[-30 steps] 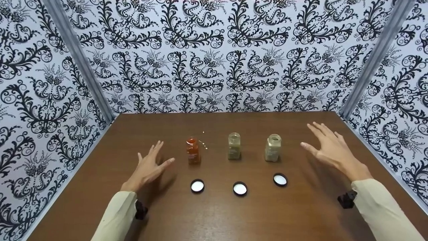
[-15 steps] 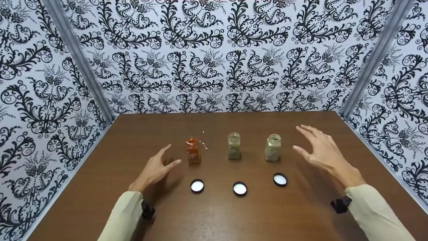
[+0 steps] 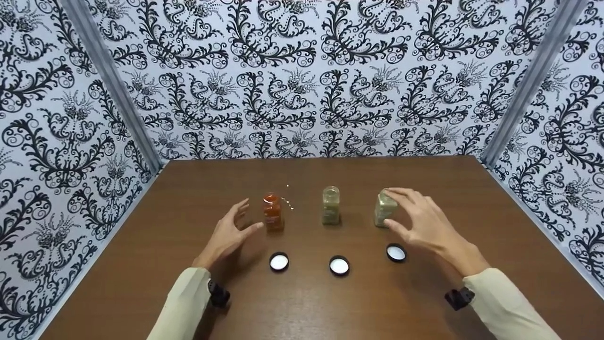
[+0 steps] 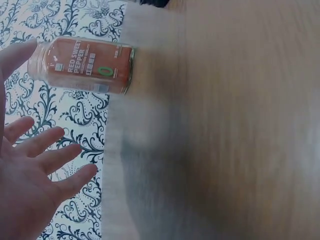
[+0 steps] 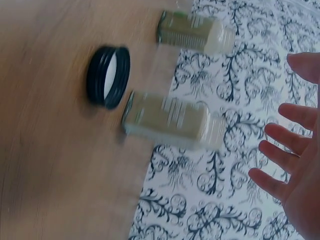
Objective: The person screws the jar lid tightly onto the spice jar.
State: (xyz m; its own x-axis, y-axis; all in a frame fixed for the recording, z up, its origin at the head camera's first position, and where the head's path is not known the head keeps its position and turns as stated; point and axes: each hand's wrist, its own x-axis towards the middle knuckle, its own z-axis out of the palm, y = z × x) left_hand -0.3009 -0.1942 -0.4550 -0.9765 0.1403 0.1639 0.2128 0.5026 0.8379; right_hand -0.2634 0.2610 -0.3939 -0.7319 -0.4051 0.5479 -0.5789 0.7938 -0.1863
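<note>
Standing upright at the right end of a row of three, the pale jar (image 3: 382, 215) has the right hand (image 3: 427, 226) at its side, thumb and fingers apart, gripping nothing. The head view lays the fingertips over its mouth, though the right wrist view shows a gap, so contact is doubtful. At the left end, the red jar (image 3: 273, 213) has the left hand (image 3: 229, 238) just beside it, fingers spread and holding nothing. Between them stands the green jar (image 3: 331, 210). All three are uncapped; the three black lids (image 3: 339, 266) lie in front, white insides up, probably set so each stays near its own jar. Light crumbs (image 3: 291, 208) lie behind the red jar on the brown table (image 3: 302, 307). The right fingers hide part of the pale jar's rim, its label is blurred, and both sleeves (image 3: 509, 302) are cut off.
</note>
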